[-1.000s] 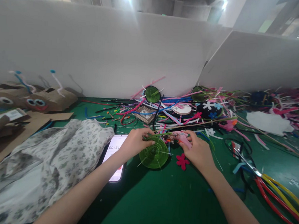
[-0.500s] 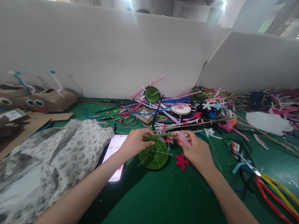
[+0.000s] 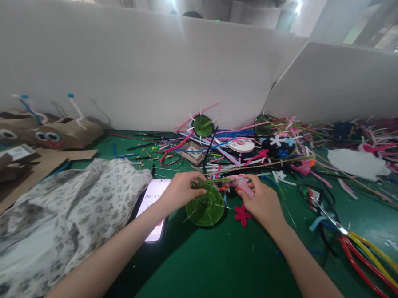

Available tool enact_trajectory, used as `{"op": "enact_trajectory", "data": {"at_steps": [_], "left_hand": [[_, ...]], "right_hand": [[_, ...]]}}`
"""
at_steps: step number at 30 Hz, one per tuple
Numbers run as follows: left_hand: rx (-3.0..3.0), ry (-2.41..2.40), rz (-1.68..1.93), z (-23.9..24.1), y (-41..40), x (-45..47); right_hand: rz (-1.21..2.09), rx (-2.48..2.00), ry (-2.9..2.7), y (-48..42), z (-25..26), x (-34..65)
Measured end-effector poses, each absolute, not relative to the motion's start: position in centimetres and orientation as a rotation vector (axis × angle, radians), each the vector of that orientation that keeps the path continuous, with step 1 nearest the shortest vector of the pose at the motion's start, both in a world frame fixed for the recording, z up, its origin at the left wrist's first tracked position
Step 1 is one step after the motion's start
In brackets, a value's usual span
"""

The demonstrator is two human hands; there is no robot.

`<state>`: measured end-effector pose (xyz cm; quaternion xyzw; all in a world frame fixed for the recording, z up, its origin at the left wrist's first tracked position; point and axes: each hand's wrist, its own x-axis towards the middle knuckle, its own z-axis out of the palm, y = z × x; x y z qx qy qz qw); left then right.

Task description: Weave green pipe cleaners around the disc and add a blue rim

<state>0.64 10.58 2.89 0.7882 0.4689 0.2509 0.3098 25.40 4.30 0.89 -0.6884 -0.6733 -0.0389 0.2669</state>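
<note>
My left hand [image 3: 185, 186] pinches thin green strips [image 3: 213, 182] that look like pipe cleaners, pointing to the right. Just under its fingertips lies a round green woven disc [image 3: 205, 207] with thin white spokes sticking out. My right hand [image 3: 263, 197] is closed on a smooth pink object [image 3: 245, 186] whose kind I cannot make out. Its left end meets the tips of the green strips amid small colourful bits. A dark pink felt flower [image 3: 242, 215] lies on the table below my right hand.
A phone [image 3: 154, 209] showing a timer and a patterned cloth [image 3: 93, 197] lie left. Red-and-yellow-handled scissors [image 3: 348, 237] are at right. Behind the hands are heaped pipe cleaners [image 3: 226, 146] and a wooden frame [image 3: 192, 152]. Cardboard figures [image 3: 66, 133] stand far left before a white partition [image 3: 139, 70].
The green strips in my left hand have shifted slightly and now show as more than one strand. My right hand and the pink object are nearly unmoved.
</note>
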Motion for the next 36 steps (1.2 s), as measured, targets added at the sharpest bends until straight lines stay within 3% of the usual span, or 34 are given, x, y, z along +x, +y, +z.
{"op": "enact_trajectory", "data": {"at_steps": [36], "left_hand": [[2.086, 1.285, 0.627, 2.65, 10.9, 0.48]], "right_hand": [[-0.114, -1.928, -1.779, 4.49, 0.57, 25.68]]}}
